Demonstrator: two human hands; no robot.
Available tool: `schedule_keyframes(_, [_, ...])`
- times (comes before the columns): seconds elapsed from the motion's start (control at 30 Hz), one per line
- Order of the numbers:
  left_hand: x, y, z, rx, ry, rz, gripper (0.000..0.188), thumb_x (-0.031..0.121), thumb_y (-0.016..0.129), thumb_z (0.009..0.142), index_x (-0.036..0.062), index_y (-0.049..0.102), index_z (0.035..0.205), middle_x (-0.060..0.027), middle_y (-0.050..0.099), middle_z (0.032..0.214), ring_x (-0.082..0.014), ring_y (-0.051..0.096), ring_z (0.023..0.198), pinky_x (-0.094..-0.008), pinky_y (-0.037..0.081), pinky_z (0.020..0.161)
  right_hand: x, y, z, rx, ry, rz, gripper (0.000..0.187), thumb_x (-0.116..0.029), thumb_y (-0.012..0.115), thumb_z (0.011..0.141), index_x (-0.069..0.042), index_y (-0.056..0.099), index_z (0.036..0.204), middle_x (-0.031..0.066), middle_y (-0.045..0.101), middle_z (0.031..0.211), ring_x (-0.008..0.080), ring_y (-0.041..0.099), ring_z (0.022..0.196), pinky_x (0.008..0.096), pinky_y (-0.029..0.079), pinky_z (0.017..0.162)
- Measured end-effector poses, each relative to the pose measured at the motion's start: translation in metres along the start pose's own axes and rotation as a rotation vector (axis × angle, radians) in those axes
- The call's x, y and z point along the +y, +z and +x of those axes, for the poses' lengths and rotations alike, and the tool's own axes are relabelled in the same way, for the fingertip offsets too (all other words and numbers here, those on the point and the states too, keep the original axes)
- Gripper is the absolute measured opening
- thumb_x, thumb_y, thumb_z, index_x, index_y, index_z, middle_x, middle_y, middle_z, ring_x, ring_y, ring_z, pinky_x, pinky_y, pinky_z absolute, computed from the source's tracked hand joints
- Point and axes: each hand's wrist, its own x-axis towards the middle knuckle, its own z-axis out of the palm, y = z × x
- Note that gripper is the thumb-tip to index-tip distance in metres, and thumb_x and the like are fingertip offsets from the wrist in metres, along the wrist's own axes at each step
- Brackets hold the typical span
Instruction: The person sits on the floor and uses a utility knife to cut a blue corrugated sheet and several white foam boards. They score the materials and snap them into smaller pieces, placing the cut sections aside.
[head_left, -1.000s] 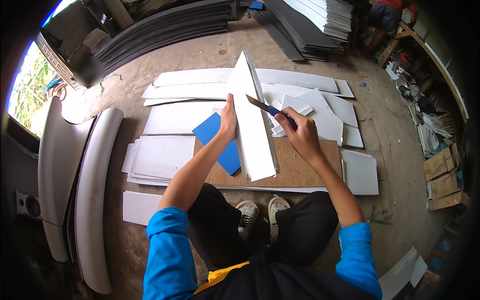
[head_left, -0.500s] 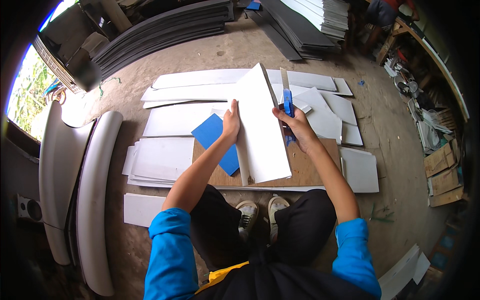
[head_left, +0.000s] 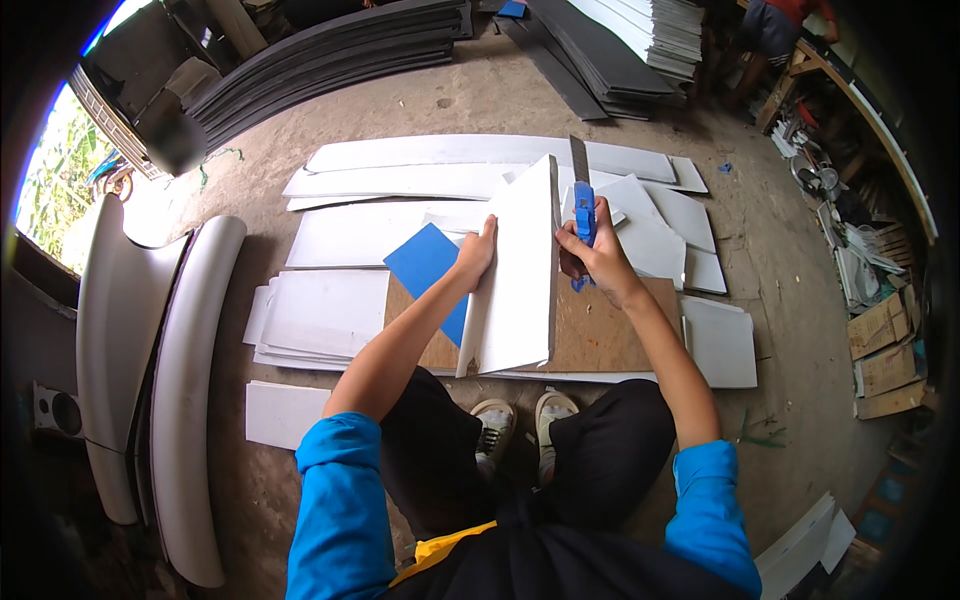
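A long white foam sheet (head_left: 513, 290) stands tilted in front of me, its grey edge facing right. My left hand (head_left: 479, 252) grips its left side, thumb on the white face and fingers out of sight behind. In my right hand (head_left: 600, 258) is a blue utility knife (head_left: 584, 212) with its long blade extended and pointing away from me. The hand is close beside the sheet's right edge; whether it touches is hard to tell. Beneath lies a brown wooden board (head_left: 605, 335), with a blue rectangular sheet (head_left: 425, 265) partly on it, partly covered by the white sheet.
White sheets (head_left: 375, 235) lie spread around the board. Two large curved white pieces (head_left: 190, 400) stand at the left. Stacks of dark sheets (head_left: 330, 75) lie at the back. Another person (head_left: 765, 40) is at the far right, near cardboard and scraps (head_left: 880, 335).
The white sheet has turned more upright and its top has come lower and to the right. My left hand moved slightly right and nearer; the knife shifted a little right.
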Motion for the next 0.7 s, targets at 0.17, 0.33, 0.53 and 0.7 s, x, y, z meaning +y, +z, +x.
schedule_keyframes(0.17, [-0.006,0.006,-0.002,-0.197,0.06,0.062,0.085,0.063,0.034,0.083,-0.0096,0.031,0.127,-0.0263,0.047,0.117,-0.0313,0.046,0.112,-0.0388,0.034,0.095,0.002,0.004,0.002,0.062,0.004,0.196,0.032,-0.006,0.053,0.085,-0.018,0.028,0.101,-0.0021,0.044,0.077,0.0053,0.042,0.051,0.019,0.032,0.043])
schedule_keyframes(0.33, [0.018,0.034,-0.032,0.285,0.313,0.394,0.069,0.052,0.033,0.089,-0.0044,0.034,0.128,-0.0228,0.042,0.12,-0.0309,0.032,0.122,-0.0395,0.026,0.1,0.009,-0.001,-0.001,-0.032,0.009,0.19,0.036,-0.002,0.054,0.082,-0.016,0.025,0.098,0.0013,0.043,0.082,0.0066,0.043,0.053,0.0195,0.034,0.042])
schedule_keyframes(0.53, [0.052,0.006,-0.031,0.253,1.027,0.091,0.053,0.04,0.031,0.094,-0.0039,0.042,0.12,-0.0183,0.048,0.113,-0.0288,0.042,0.108,-0.0369,0.032,0.093,0.0,0.011,-0.01,-0.245,0.098,0.1,0.042,-0.003,0.053,0.082,-0.017,0.022,0.106,0.0015,0.04,0.082,0.0068,0.041,0.049,0.019,0.033,0.041])
schedule_keyframes(0.7, [0.054,-0.002,-0.03,0.109,0.866,-0.22,0.048,0.041,0.032,0.095,-0.0024,0.048,0.082,-0.0068,0.047,0.076,-0.0129,0.041,0.074,-0.0247,0.036,0.073,-0.003,0.024,-0.014,-0.434,0.101,0.057,0.042,-0.002,0.053,0.083,-0.014,0.02,0.106,0.0029,0.039,0.08,0.0073,0.042,0.049,0.0196,0.033,0.04])
